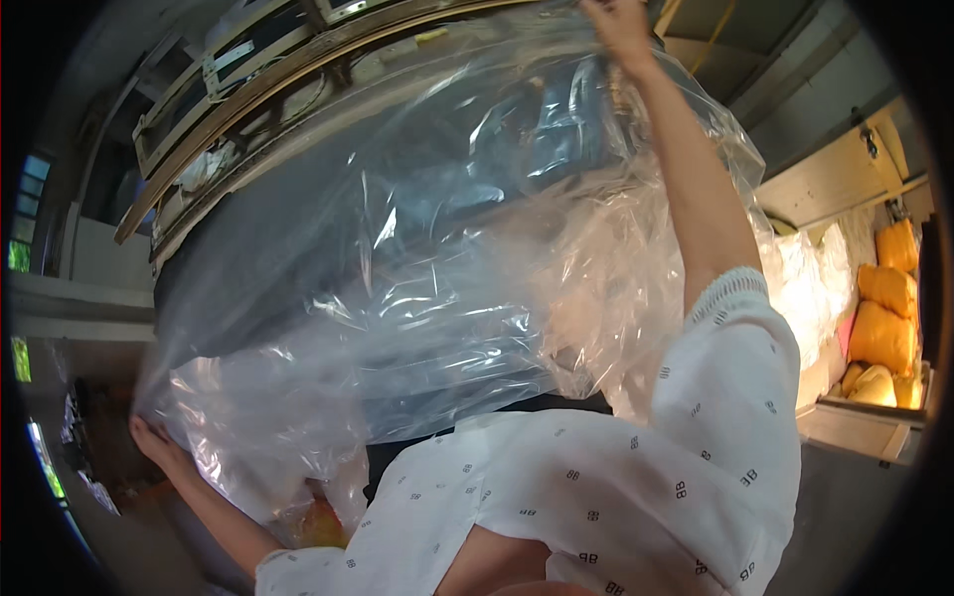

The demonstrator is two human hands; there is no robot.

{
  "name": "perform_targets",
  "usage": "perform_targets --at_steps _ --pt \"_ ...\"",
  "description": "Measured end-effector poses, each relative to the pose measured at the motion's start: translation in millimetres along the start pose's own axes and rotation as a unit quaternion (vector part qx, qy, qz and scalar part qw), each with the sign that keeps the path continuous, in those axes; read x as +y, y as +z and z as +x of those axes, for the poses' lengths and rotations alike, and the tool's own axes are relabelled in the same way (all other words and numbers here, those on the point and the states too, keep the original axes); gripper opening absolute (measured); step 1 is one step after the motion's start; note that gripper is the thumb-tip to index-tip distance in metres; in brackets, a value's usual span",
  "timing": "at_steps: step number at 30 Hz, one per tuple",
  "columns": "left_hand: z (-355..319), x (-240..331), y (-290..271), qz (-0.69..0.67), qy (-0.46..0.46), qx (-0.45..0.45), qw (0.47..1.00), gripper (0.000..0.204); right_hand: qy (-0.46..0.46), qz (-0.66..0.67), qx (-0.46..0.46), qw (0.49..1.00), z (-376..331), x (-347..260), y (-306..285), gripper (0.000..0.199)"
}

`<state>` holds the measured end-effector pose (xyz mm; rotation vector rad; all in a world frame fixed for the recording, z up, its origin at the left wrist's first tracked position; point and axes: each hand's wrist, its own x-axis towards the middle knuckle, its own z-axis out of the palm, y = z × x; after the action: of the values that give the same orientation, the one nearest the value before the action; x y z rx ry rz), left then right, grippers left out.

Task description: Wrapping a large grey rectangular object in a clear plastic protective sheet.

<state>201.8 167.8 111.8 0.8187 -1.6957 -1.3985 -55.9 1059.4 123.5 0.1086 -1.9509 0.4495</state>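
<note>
A large transparent plastic sheet [437, 288] spreads, creased and shiny, between my two arms over a dark surface [268, 219]. At the lower left, my left hand [154, 442] pinches the sheet's edge, its fingers closed and partly blurred. My right arm reaches far forward, and my right hand [624, 35] grips the sheet near its far right corner, with the fingertips at the picture's upper edge. On the right, the plastic is bunched into thick folds against my forearm. Nearer my body it hangs down in loose layers.
A wooden rail [288, 99] and a pale metal frame [219, 74] run along the far side. To the right are white plastic bundles [805, 288] and stacked orange-yellow packs [884, 308] by a wooden panel [835, 184]. Windows show at the left.
</note>
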Motion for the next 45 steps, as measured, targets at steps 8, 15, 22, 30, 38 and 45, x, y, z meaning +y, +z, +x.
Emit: perform_targets --at_steps 8,15,22,30,38,45 --pt "140.0 -46.6 133.0 0.292 0.256 -0.098 0.916 0.036 0.252 0.087 -0.137 0.954 -34.8 76.1 9.2 0.024" --pt "130.6 -69.8 239.5 0.279 0.186 -0.109 0.936 0.041 0.289 0.12 -0.085 0.946 -43.1 71.5 -2.0 0.024" --pt "155.6 -67.2 256.3 0.264 0.172 -0.135 0.939 0.042 0.289 0.104 -0.119 0.944 -35.1 83.5 20.0 0.03" --pt "190.2 -88.8 256.9 0.227 0.1 -0.138 0.959 0.037 0.272 -0.098 -0.056 0.956 -32.1 108.9 30.8 0.043" --pt "208.9 -102.4 224.4 0.098 0.014 -0.083 0.992 0.025 0.264 -0.04 -0.021 0.963 -24.5 103.7 30.5 0.047" --pt "170.1 -91.2 235.4 0.181 0.162 -0.188 0.952 0.044 0.366 0.033 -0.198 0.909 -23.3 120.1 22.7 0.048"
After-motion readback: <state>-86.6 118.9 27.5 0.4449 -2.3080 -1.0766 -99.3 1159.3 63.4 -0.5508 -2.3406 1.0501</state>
